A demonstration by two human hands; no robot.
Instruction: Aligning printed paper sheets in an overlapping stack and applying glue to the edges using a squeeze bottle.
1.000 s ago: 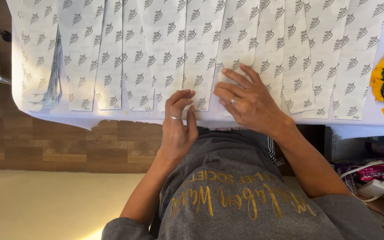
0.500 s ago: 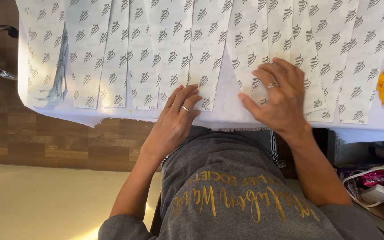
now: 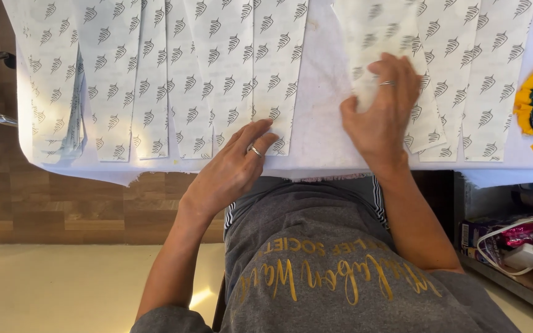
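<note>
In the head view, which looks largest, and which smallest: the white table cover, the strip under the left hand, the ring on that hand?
1. White table cover
2. Strip
3. Ring

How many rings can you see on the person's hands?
2: one ring on a finger of the left hand, resting at the patterned strips' lower ends, and one ring on the right hand, pressing on a strip. Others may be hidden.
</note>
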